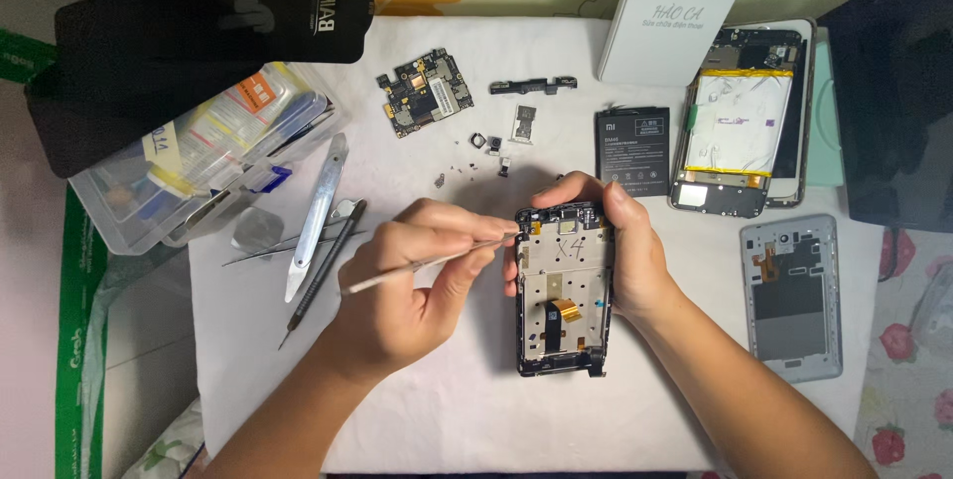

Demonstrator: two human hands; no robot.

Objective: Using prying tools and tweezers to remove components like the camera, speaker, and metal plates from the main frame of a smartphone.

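Your left hand [412, 280] pinches thin tweezers [427, 263] at the phone frame [563, 290] your right hand [620, 241] grips; a slip could gouge the orange flex cable [564, 311].

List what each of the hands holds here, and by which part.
Left hand pinches thin metal tweezers near their front half. Right hand grips the opened phone frame by its upper right edge.

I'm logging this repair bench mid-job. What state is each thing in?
Phone frame: opened, gutted, gripped by right hand.
Thin metal tool: held in left hand, tip at the frame's top edge.
Circuit board: removed, lying loose.
Black battery: out, lying flat.
Second phone: back off, insides exposed.
Grey back cover: detached, inner side up.
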